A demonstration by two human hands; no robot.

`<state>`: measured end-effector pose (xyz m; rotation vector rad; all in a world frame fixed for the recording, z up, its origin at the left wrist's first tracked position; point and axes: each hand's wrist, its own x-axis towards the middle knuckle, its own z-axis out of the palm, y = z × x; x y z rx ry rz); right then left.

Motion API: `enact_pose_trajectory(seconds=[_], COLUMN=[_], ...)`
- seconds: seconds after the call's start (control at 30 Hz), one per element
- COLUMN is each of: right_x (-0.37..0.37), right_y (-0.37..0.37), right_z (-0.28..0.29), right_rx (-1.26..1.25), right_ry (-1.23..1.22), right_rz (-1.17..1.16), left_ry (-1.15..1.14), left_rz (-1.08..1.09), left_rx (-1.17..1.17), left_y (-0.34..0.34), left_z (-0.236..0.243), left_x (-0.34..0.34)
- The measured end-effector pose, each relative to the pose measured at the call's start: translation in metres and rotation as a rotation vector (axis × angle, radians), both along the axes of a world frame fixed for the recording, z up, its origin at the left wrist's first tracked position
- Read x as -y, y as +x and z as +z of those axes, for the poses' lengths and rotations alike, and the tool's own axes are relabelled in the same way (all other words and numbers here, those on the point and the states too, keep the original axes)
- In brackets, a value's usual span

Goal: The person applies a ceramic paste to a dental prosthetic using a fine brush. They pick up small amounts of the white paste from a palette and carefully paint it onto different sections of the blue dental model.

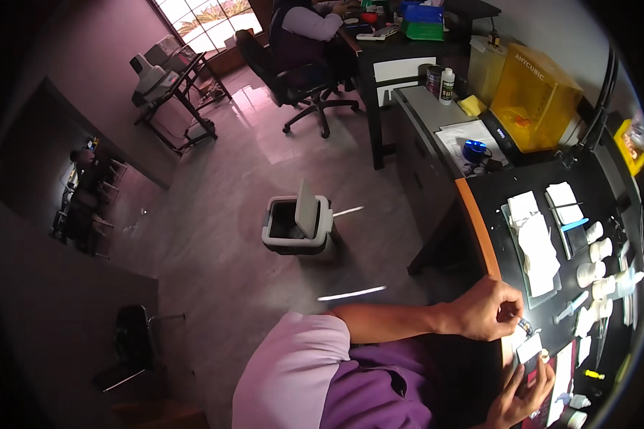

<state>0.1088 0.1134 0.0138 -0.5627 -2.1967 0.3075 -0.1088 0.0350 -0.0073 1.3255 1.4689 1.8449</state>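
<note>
At the desk's near edge my left hand (488, 309) is closed in a pinch. Between its fingertips sits a small dark piece with light marks (525, 326), too small to name. Just below it, a small white rectangular block (529, 349) is held at its lower edge by the fingers of my right hand (524, 395). A tiny cream-coloured bit (544, 354) shows beside the right fingertips. Under and beside the right hand lies a dark red and white flat item (564, 365). Both hands are close together under bright light.
White paper towels (537, 247), several small white jars (590, 274), a syringe (571, 306) and a blue-handled tool (574, 224) lie on the black desk (490, 193). An orange-covered machine (537, 96) stands beyond. A lidded bin (297, 244) is on the floor; another person (300, 36) sits farther off.
</note>
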Motion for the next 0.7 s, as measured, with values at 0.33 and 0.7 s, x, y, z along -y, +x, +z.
enact_pose_trajectory(seconds=[0.33,0.7], right_x=[-0.006,0.003], right_y=[0.005,-0.004], right_z=[-0.005,0.005], right_rx=[-0.083,0.052], right_ry=[-0.233,-0.082], right_rz=[-0.114,-0.078], left_ry=[0.097,0.095], left_rz=[-0.044,-0.032], left_rx=[-0.180,-0.187], left_y=[-0.002,0.001], left_z=[-0.008,-0.006], left_x=[-0.051,-0.034])
